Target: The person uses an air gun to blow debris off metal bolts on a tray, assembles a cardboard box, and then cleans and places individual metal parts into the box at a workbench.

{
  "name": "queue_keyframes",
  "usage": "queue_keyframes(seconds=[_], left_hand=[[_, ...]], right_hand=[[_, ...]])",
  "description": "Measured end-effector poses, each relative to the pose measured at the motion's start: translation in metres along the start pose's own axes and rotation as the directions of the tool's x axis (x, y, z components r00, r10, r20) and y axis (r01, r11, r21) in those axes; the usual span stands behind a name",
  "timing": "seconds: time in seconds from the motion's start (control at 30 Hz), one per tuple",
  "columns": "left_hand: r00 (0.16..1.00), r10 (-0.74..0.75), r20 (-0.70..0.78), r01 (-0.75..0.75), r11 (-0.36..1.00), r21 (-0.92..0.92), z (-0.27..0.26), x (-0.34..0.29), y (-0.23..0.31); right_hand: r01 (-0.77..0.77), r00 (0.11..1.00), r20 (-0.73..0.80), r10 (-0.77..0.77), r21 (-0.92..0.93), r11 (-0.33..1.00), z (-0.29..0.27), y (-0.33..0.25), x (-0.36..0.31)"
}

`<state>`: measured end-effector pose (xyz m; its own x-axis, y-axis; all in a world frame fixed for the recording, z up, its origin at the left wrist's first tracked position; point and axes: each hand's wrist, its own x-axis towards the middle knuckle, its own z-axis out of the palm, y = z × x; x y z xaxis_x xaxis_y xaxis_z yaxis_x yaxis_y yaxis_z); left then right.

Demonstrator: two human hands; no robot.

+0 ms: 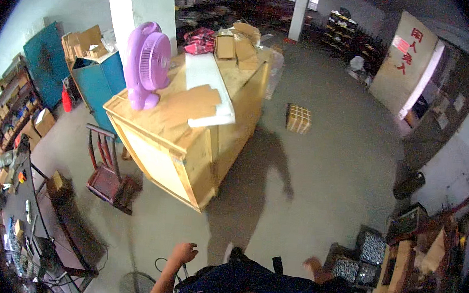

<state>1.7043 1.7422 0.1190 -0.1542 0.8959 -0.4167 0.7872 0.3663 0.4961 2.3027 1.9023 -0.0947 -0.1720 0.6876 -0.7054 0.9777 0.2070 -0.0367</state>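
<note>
Low in the view, my left hand hangs beside my body with nothing in it, its fingers loosely bent and a little apart. My right hand hangs on the other side, dim and slightly blurred, fingers partly spread and seemingly holding nothing. Neither hand touches anything. Ahead stands a big wooden crate-like table. On its top are a purple fan, a white sheet, a piece of brown cardboard, a small carton and a red patterned bundle.
A wooden chair stands left of the table, near a cluttered workbench. A strapped box sits on the floor to the right. Trays of small dark parts are stacked near my right hand. A white door panel stands far right.
</note>
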Motion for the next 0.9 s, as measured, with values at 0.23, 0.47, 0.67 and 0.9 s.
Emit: queue_keyframes(seconds=[0.23, 0.47, 0.67, 0.9], left_hand=[[0.946, -0.281, -0.164, 0.209, 0.911, -0.357, -0.050, 0.073, -0.003], [0.850, -0.279, -0.448, 0.034, 0.876, -0.481, -0.095, 0.180, 0.026], [0.717, -0.485, -0.501, -0.025, 0.700, -0.713, -0.100, 0.227, 0.024], [0.320, -0.808, -0.494, -0.120, 0.483, -0.868, -0.076, 0.203, 0.059]], right_hand=[[0.288, 0.821, -0.432, -0.374, -0.253, 0.924, -0.508, -0.220, 0.140], [0.691, 0.499, -0.665, -0.556, -0.082, 0.718, -0.723, -0.371, 0.172], [0.495, 0.317, -0.738, -0.596, -0.408, 0.767, -0.879, -0.402, 0.246], [0.340, 0.301, -0.575, -0.761, -0.681, 0.649, -0.993, -0.446, 0.323]])
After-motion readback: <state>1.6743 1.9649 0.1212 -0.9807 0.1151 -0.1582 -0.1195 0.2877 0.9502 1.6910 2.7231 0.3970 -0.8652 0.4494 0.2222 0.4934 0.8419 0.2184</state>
